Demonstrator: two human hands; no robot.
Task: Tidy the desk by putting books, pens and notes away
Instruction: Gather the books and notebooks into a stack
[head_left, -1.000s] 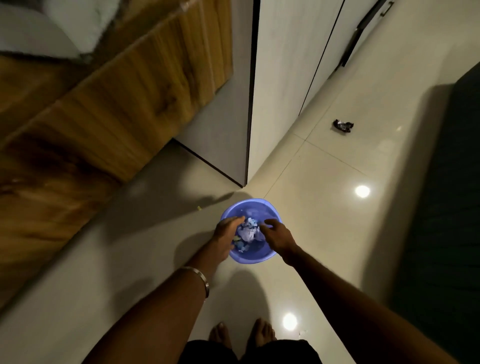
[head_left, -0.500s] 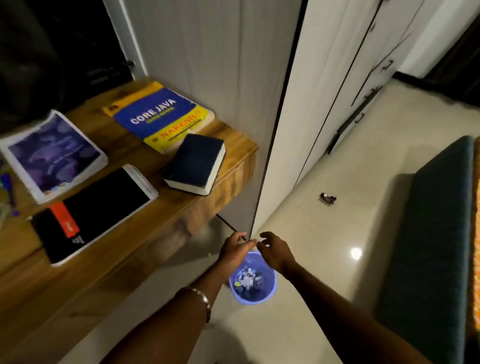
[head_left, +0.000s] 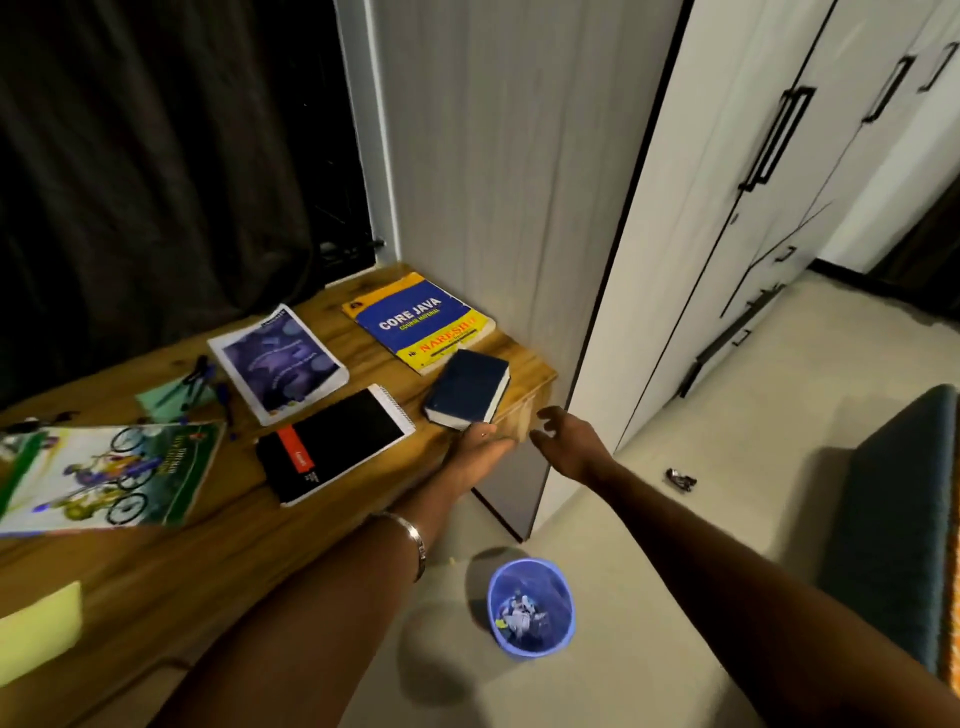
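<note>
On the wooden desk (head_left: 156, 566) lie a thick dark blue book (head_left: 467, 387), a blue and yellow Core Java book (head_left: 418, 322), a black spiral notebook (head_left: 335, 449), a purple-covered booklet (head_left: 278, 358), a green bicycle-cover book (head_left: 104, 475), pens (head_left: 200, 382) on a green note (head_left: 171, 397) and a yellow note (head_left: 39, 631). My left hand (head_left: 480, 447) reaches to the desk's right end, fingertips at the dark blue book's near corner. My right hand (head_left: 563, 441) hovers open just right of it, holding nothing.
A blue waste bin (head_left: 531, 608) with crumpled paper stands on the floor below my arms. White wardrobe doors (head_left: 727, 208) rise at right, a small dark object (head_left: 680, 478) lies on the floor, and a dark cushioned seat (head_left: 898, 519) sits at far right.
Both hands have risen from the waste bin up to the desk's right end near the dark blue book. The view has lifted from the floor to the desk.
</note>
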